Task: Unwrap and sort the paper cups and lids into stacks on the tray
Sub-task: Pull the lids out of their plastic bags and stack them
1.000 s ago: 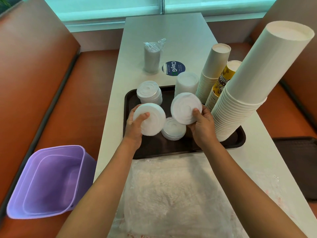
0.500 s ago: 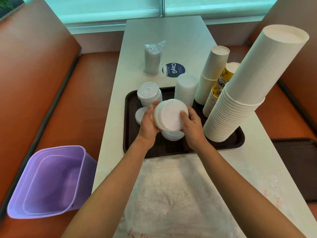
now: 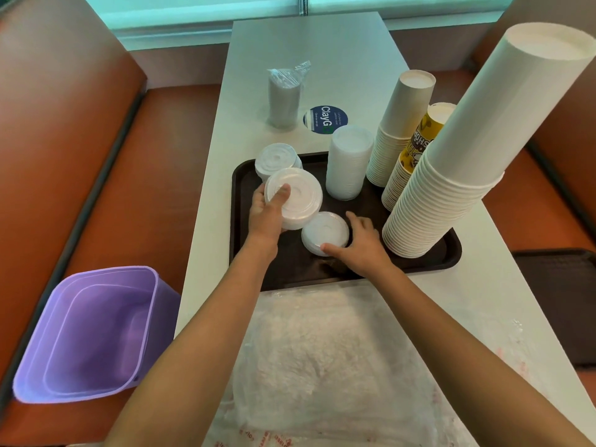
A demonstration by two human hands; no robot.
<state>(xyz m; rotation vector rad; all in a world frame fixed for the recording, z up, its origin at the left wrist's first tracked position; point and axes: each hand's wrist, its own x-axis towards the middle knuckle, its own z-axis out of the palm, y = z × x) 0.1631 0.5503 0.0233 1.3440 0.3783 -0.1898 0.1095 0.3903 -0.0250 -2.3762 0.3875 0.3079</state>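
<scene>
- Gripping a short stack of white plastic lids (image 3: 295, 196) in the left hand (image 3: 266, 211), thumb laid across the top lid's raised centre, stack tilted above the left half of the dark tray (image 3: 451, 256).
- Reaching with the right hand (image 3: 361, 243), fingers spread and loosely curved round a second low lid stack (image 3: 325, 232) lying on the tray; thumb touching its near rim, full grip impossible to tell.
- Standing behind: another small lid pile (image 3: 277, 158) at the tray's far left corner and a taller lid column (image 3: 350, 161) mid-tray.
- Leaning along the tray's right side: nested white cups (image 3: 451, 175), a thinner white cup stack (image 3: 400, 124) and yellow printed cups (image 3: 419, 146) between them.
- Waiting upright beyond the tray: a plastic-wrapped sleeve (image 3: 283, 95) on the white table (image 3: 309, 43), beside a round blue sticker (image 3: 325, 119).
- Lying at the near edge: crumpled clear wrap (image 3: 322, 366).
- Sitting on the orange bench: a purple bin (image 3: 93, 330).
</scene>
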